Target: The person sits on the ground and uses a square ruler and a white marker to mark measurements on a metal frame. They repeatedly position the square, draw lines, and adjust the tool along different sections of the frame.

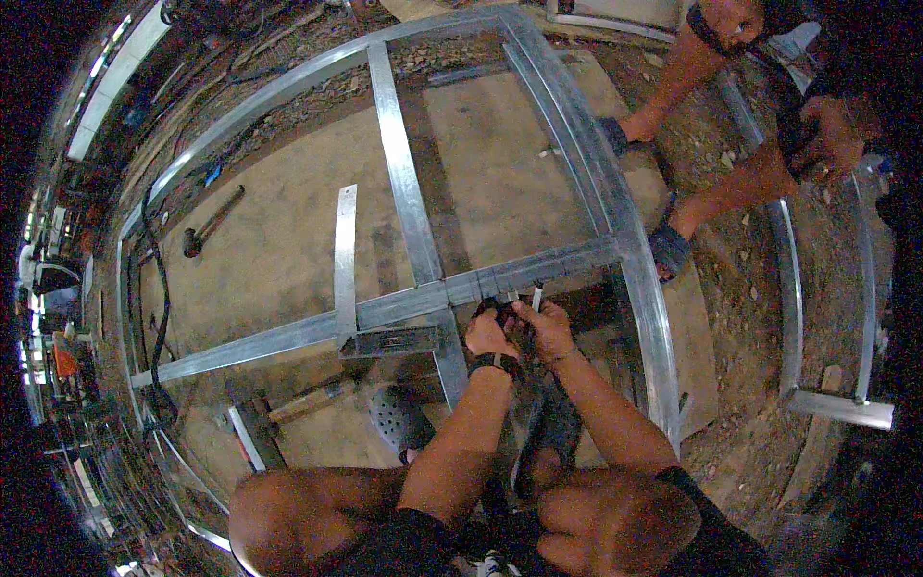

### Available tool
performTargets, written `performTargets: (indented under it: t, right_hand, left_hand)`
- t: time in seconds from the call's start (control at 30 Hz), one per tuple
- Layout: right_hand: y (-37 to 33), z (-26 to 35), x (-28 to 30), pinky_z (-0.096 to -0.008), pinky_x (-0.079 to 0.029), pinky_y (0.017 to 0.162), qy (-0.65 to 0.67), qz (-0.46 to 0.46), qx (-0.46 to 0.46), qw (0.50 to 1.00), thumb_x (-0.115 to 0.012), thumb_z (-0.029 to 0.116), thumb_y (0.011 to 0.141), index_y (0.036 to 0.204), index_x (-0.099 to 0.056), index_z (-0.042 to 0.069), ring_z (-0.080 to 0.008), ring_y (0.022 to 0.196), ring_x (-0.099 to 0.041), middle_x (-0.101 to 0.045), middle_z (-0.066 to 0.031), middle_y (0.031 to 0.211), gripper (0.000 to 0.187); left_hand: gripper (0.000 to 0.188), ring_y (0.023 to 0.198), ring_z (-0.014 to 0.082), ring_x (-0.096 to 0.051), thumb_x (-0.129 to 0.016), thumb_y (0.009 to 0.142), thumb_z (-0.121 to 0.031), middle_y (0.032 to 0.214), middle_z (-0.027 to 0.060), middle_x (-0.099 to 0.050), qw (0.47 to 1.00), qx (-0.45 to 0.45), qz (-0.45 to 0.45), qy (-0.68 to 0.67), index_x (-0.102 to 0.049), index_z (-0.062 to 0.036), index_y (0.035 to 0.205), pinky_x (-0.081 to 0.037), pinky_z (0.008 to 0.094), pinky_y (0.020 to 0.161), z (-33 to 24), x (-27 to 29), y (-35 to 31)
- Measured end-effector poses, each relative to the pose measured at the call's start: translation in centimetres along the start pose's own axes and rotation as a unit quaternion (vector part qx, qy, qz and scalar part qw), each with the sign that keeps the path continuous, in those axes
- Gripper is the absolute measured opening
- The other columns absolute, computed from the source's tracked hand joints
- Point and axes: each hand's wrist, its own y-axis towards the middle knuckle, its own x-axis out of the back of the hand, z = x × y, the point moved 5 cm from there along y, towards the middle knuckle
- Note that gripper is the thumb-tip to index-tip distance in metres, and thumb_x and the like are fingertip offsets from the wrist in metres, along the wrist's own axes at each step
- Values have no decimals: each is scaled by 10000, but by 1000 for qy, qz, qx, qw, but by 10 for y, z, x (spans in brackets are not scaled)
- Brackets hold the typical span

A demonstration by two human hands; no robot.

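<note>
My left hand [491, 334], with a dark band at its wrist, is closed at the crossbar [385, 304] of a silvery metal frame. A dark object with a pale edge shows at its fingertips, too small to name. Close beside it, my right hand [550, 332] is closed around a slim white marker [536, 295] with a dark tip, which points up past the crossbar's near edge. To the left, a try square [346, 236] lies over the crossbar; its pale blade points away and its dark stock rests along the near side.
A hammer [212, 222] lies on the brown board [279, 216] inside the frame. A black cable [161, 279] crosses the frame's left side. At right another person squats, feet by the frame's edge, near a second metal frame [793, 288]. My shoe [399, 421] is below the crossbar.
</note>
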Motion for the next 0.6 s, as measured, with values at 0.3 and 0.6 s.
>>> performTargets:
  t: [0.3,0.6]
  right_hand:
    - [4,-1,6,-342,-550,660,6,8,-6,1000,-784,231,830,936,-705,22,-200,711,-680,-724,-77,848,247]
    - [8,6,5,-336,-561,616,-23,29,-8,999,-778,190,836,951,-703,15,-196,674,-688,-723,-84,828,222]
  left_hand:
    - [311,910,294,-693,-622,844,-297,1045,73,-718,996,43,-79,-12,-664,-178,1128,-559,413,746,-15,-3,-9]
    - [140,705,244,-645,-581,865,-156,765,60,-690,983,55,-138,-106,-653,-74,777,-514,374,692,-34,13,-18]
